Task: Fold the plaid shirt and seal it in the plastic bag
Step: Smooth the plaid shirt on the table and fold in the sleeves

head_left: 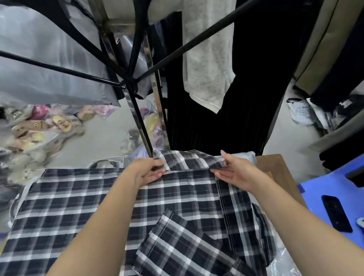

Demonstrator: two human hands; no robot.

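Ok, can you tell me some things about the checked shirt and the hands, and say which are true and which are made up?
1. Both hands, the left hand and the right hand, are at the far edge of the black, grey and white plaid shirt. True.
2. The shirt is already sealed inside the plastic bag. False: it lies spread out, with crinkled clear plastic showing under its right edge.
3. A black phone lies on the blue plastic stool. True.
4. The stool is on the person's left. False: it is on the right.
5. The left hand is holding the phone. False: it grips the shirt's edge.
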